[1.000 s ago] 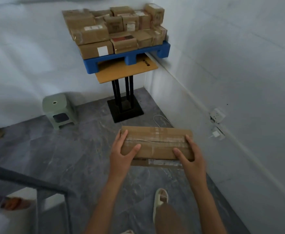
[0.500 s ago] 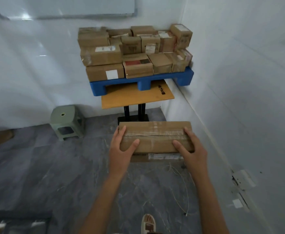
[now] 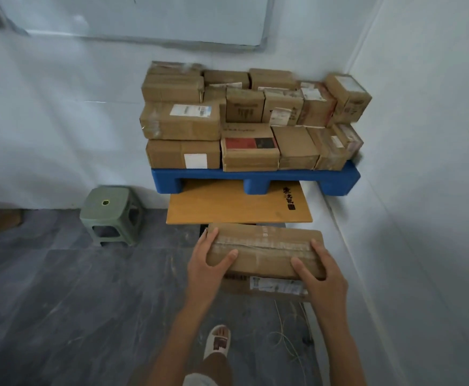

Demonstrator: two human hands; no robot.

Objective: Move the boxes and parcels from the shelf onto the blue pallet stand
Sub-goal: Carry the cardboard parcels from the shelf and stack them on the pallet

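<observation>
Pallet (image 3: pixel 255 178) with stacked boxes (image 3: pixel 251 121) now much nearer than second ago, at 12 o'clock. Left hand (image 3: pixel 204 264) and right hand (image 3: pixel 321 270) still grip ends of carried box (image 3: pixel 265 250), just before table (image 3: pixel 238 204). Delivery close; placing remains.

I am seeing black characters printed on the wooden tabletop (image 3: pixel 238 201), right of centre, too small to read. The labels on the stacked boxes (image 3: pixel 250 121) are staying illegible to me.

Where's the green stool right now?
Head view, left of centre: the green stool stands on the floor by the wall, left of the blue pallet and its stand.
</observation>
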